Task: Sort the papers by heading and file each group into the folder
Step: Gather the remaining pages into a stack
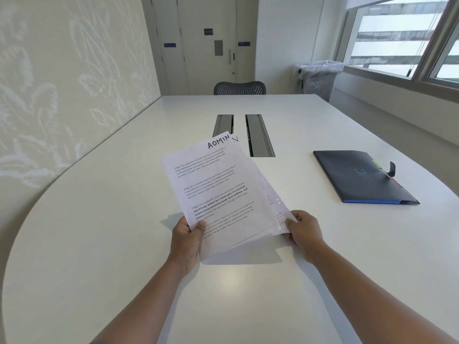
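Observation:
I hold a stack of printed papers [218,192] tilted up above the white table [99,232]. The top sheet is headed "ADMIN" in handwriting; the sheets behind it show only their edges and a corner. My left hand [186,242] grips the stack's lower left edge, thumb on the front. My right hand [301,228] pinches the lower right corner. A dark folder [360,177] with a blue spine, coloured tabs and a strap lies shut on the table to the right, apart from both hands.
Two grey cable slots [259,135] are set into the table's middle, just beyond the papers. A mesh chair [239,88] stands at the far end, and a lined bin [319,75] by the window. A wall runs along the left.

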{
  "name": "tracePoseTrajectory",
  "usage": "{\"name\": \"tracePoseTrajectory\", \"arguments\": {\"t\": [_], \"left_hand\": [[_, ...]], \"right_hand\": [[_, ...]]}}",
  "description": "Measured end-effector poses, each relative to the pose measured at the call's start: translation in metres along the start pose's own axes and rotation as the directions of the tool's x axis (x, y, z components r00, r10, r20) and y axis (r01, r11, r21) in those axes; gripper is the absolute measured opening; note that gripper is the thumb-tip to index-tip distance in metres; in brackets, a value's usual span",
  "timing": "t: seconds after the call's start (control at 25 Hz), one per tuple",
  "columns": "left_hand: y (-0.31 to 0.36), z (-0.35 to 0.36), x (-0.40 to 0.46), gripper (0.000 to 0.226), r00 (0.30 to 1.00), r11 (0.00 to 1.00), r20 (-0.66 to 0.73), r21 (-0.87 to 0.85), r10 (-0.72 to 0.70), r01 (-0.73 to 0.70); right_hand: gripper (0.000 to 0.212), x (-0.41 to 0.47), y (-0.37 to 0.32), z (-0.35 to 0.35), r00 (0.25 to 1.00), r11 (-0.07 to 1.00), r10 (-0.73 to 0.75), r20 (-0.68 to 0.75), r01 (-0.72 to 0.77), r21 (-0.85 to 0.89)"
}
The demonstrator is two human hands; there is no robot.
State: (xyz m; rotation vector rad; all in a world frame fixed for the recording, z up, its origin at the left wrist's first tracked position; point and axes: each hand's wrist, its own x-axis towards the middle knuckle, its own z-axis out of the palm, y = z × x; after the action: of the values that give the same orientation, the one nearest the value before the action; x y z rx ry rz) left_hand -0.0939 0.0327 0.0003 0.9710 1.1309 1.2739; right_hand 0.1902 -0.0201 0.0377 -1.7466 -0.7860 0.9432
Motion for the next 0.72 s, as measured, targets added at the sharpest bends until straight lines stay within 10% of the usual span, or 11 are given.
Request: {"name": "tracePoseTrajectory", "arguments": {"t": [0.44,0.72], "left_hand": [[0.001,0.004,-0.005,0.015,0.998,0.973,-0.035,0.229,0.052,-0.043],[0.008,0.015,-0.013,0.025,0.997,0.961,-0.046,0.272,0.067,-0.052]], "right_hand": [[0.027,-0.041,0.016,0.004,0.962,0.869,-0.146,0.232,0.012,0.495],[0.027,-0.041,0.013,0.002,0.958,0.864,-0.096,0.270,-0.055,0.501]]}}
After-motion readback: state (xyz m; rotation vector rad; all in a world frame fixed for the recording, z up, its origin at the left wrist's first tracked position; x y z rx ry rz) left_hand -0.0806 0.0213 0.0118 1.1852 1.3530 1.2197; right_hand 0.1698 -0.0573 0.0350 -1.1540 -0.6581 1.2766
